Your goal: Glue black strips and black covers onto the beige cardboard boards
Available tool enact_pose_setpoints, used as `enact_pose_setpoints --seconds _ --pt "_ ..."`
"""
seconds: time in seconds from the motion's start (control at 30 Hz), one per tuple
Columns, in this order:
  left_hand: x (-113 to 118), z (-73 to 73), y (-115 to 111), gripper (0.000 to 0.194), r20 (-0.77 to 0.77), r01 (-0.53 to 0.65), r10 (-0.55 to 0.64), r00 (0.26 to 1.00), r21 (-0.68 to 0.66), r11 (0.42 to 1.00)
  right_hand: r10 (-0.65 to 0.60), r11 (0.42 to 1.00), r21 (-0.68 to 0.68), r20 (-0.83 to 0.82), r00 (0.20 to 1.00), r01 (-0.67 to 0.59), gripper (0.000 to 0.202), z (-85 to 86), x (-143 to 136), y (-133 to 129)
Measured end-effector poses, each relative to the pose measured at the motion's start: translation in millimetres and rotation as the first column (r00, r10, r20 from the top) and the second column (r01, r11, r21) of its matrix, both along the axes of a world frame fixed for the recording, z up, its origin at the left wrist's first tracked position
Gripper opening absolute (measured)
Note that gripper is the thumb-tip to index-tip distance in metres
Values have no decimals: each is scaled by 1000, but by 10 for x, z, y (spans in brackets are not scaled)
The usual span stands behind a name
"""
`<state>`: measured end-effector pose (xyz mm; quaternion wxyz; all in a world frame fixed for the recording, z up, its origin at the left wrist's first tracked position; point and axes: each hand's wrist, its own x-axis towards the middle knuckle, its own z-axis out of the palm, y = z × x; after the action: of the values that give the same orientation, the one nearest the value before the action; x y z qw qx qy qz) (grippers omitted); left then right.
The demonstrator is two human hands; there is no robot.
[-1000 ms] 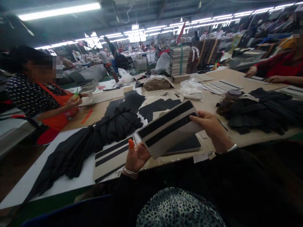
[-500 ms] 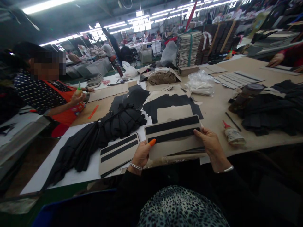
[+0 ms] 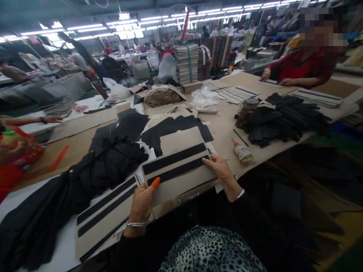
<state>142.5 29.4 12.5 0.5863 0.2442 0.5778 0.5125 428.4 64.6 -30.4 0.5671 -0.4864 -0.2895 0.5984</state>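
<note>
Between my two hands is a grey-beige cardboard panel [image 3: 181, 181] with two black strips across it, tilted up over the table's near edge. My left hand [image 3: 142, 200], an orange cover on its thumb, grips the panel's left end. At the right end my right hand [image 3: 221, 170] pinches it, thumb on top near the lower strip. A similar striped panel [image 3: 106, 215] lies to the left, on top of others. Behind the held panel are a plain beige board [image 3: 180, 139] and black sheets [image 3: 159, 132].
Black fabric strips [image 3: 82, 189] are heaped at left, more black pieces [image 3: 280, 117] at right. A red-tipped glue bottle [image 3: 242, 152], a thin dark stick [image 3: 240, 137] and a brown jar [image 3: 247, 111] stand or lie at right. Co-workers' hands [image 3: 286, 82] are across the table.
The view has swung to the right, so things appear further left and a co-worker in red shows at right. Both hands keep hold of the panel, with little change in grip.
</note>
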Motion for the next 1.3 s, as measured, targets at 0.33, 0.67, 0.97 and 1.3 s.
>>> enact_pose_setpoints --seconds 0.33,0.67,0.97,1.3 --pt "40 15 22 25 -58 -41 38 998 -43 998 49 999 -12 21 999 -49 45 10 -15 -6" --pt "32 -81 0 47 -58 41 -43 997 -27 999 117 993 -18 79 990 -116 47 -47 48 -32" --pt "-135 -369 -631 43 -54 252 -267 962 -196 948 113 979 -184 104 988 -92 44 -490 54 -864" --pt "-58 -601 -803 46 115 235 -216 970 -192 953 133 955 -274 46 990 -116 47 -659 188 -1128"
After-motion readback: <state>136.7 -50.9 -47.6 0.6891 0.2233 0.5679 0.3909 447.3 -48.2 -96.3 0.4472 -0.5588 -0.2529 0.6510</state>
